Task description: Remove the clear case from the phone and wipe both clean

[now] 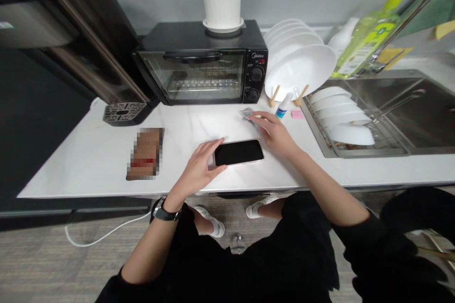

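A smartphone [239,152] with a dark screen lies face up on the white counter. My left hand [200,166] grips its left end, thumb along the near edge and fingers along the far edge. Beyond the phone's right end, my right hand [273,133] has its fingertips on a small crumpled grey cloth [246,113]; the fingers are bent and look closed on it. Just past that hand stands a small white spray bottle [283,106] with a blue label. A pink pad [297,114] lies to the right of the bottle.
A black toaster oven [202,75] stands at the back, beside white plates [302,68] in a wooden rack. To the right is a sink [419,118] with bowls [350,132] in a wire rack. At left are a dark machine [124,112] and a pixelated flat object [145,154].
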